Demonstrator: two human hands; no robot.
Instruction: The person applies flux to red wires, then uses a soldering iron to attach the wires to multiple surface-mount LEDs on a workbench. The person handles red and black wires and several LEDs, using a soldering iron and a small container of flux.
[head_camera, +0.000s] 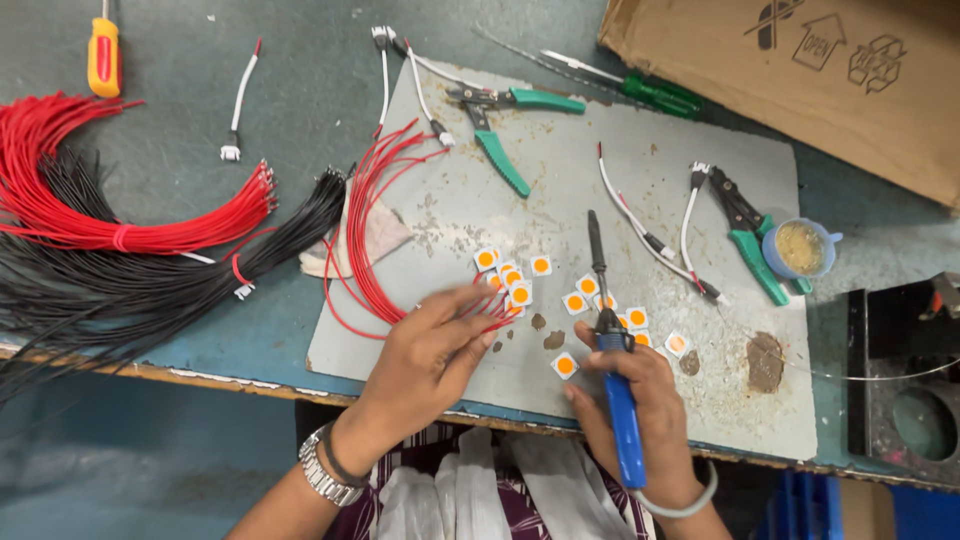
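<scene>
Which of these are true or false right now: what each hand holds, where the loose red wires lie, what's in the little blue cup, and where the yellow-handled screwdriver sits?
1. The right hand holds a blue-handled soldering iron. True.
2. The left hand grips green-handled pliers. False: it rests on the ends of the loose red wires; the green-handled pliers lie untouched farther back on the grey mat.
3. Small white squares with orange centres lie on the mat. True.
4. The small blue cup is empty. False: it holds a yellowish substance.
5. The yellow-handled screwdriver lies on the mat. False: it lies off the mat, far left.
</scene>
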